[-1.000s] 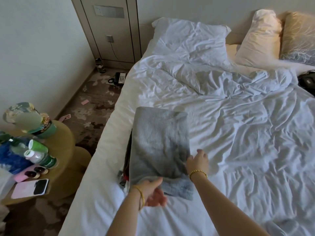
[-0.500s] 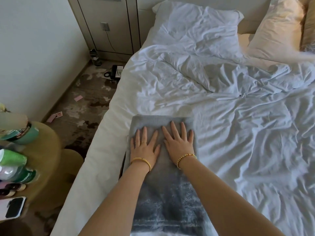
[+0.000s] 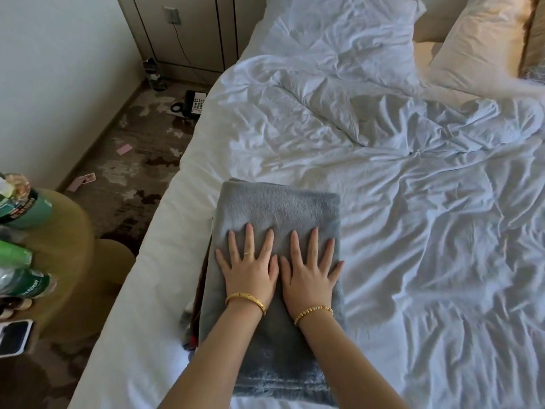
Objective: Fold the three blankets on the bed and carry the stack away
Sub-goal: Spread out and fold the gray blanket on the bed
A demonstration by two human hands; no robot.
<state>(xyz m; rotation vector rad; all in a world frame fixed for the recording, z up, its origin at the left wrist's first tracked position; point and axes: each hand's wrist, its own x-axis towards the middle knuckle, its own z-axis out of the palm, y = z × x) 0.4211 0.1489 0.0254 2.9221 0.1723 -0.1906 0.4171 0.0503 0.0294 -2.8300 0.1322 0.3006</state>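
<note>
On the near left edge of a rumpled white bed [image 3: 413,231], seen from the head camera, a person is pressing both palms flat on a folded grey blanket [image 3: 277,208]. The left hand [image 3: 247,270] and right hand [image 3: 309,273] are lying side by side, thumbs nearly touching, fingers spread wide and gripping nothing. Darker folded fabric [image 3: 203,290] is peeking out beneath the blanket's left side. A round table [image 3: 73,246] crowded with bottles is standing beside the bed, and a telephone [image 3: 193,103] is lying on the carpet.

L hand [image 3: 247,271] & R hand [image 3: 309,276] flat on grey blanket [image 3: 277,208], white bed [image 3: 413,231]
</note>
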